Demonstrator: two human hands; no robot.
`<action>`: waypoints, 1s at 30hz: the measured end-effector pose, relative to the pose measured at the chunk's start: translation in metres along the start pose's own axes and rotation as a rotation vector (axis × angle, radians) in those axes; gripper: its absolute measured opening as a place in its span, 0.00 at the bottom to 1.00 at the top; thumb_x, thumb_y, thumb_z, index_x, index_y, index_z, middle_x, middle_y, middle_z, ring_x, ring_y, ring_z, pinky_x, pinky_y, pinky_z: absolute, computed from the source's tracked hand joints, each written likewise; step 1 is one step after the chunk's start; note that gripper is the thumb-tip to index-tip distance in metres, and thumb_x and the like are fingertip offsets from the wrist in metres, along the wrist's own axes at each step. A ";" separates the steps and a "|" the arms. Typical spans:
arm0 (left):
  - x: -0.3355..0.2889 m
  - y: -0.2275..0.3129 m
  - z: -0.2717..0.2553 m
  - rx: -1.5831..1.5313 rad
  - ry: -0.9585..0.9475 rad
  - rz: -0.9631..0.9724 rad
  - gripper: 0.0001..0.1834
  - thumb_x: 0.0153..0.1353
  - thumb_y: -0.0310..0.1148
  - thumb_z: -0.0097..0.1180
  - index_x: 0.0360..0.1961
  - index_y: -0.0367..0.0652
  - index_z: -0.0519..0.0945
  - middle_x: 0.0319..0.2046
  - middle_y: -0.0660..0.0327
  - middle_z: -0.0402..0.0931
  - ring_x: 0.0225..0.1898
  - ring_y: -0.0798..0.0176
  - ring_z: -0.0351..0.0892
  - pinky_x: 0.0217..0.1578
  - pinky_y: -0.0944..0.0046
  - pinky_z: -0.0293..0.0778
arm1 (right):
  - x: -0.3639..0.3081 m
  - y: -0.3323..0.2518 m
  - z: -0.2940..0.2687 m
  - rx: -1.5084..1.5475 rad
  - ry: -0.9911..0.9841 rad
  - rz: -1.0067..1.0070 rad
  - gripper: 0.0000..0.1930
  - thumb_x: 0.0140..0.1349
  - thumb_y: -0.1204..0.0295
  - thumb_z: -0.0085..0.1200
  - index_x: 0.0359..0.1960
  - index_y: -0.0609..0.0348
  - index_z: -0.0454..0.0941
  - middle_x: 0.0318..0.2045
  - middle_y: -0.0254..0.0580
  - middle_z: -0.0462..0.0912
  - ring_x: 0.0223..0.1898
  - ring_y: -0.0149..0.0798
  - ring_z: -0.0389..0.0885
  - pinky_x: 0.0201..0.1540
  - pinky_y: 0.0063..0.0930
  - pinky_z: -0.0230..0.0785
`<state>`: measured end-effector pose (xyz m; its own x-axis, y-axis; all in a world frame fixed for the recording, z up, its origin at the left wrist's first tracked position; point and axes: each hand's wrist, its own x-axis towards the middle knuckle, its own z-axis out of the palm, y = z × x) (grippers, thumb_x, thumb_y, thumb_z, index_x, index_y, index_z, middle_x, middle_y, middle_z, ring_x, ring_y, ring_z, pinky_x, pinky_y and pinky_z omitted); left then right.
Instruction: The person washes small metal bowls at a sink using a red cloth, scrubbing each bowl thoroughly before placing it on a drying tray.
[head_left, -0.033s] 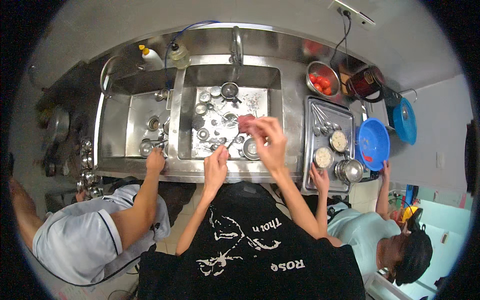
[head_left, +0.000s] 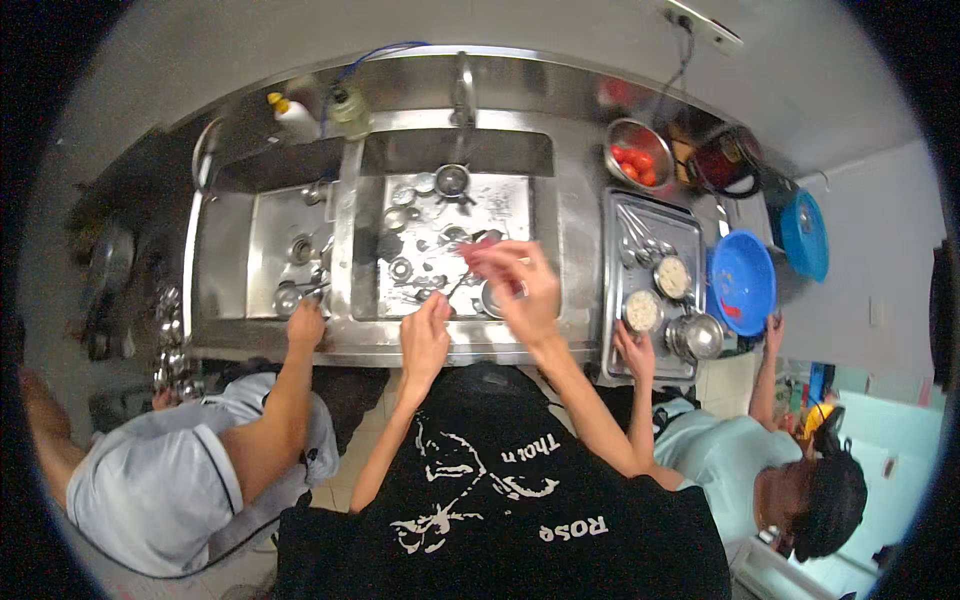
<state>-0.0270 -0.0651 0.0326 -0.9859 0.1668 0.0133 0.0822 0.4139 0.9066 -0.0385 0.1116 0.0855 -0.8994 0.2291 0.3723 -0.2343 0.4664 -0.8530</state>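
My left hand point(head_left: 426, 325) is closed around the end of a thin dark-handled utensil point(head_left: 455, 292), perhaps a spoon; its head is hidden. In my right hand point(head_left: 530, 295), blurred by motion, is a crumpled reddish scrubbing pad point(head_left: 477, 252), just above the far end of the utensil. Both hands are over the near part of the middle sink basin point(head_left: 545, 165). Below them, small metal cups, lids and spoons lie scattered in the basin. A round metal bowl point(head_left: 492, 298) shows partly behind my right hand, and a small dark-handled strainer point(head_left: 452, 181) sits farther back.
At the left basin point(head_left: 222, 250), a co-worker's hand point(head_left: 305, 325) handles a metal piece. On the right, another co-worker's hand point(head_left: 636, 350) touches a white-filled bowl point(head_left: 642, 312) on a tray point(head_left: 610, 265). Beyond are a blue basin point(head_left: 742, 280), tomatoes point(head_left: 638, 165) and a faucet point(head_left: 465, 90).
My right hand and the reddish pad have shifted slightly left and blurred. The whole view has moved a little. My left hand keeps hold of the utensil.
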 end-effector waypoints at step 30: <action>0.156 -0.308 -0.145 0.863 0.263 -0.596 0.16 0.64 0.40 0.53 0.42 0.37 0.80 0.34 0.41 0.82 0.43 0.39 0.83 0.43 0.42 0.79 | -0.074 0.093 0.004 0.404 -0.013 0.868 0.14 0.68 0.68 0.61 0.52 0.60 0.81 0.35 0.31 0.83 0.32 0.23 0.78 0.33 0.19 0.67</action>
<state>-0.2276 -0.2960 -0.1837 -0.8932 -0.4245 -0.1480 -0.4472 0.8727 0.1957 0.0052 0.1344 -0.0228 -0.8226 0.3455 -0.4516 0.4087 -0.1928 -0.8921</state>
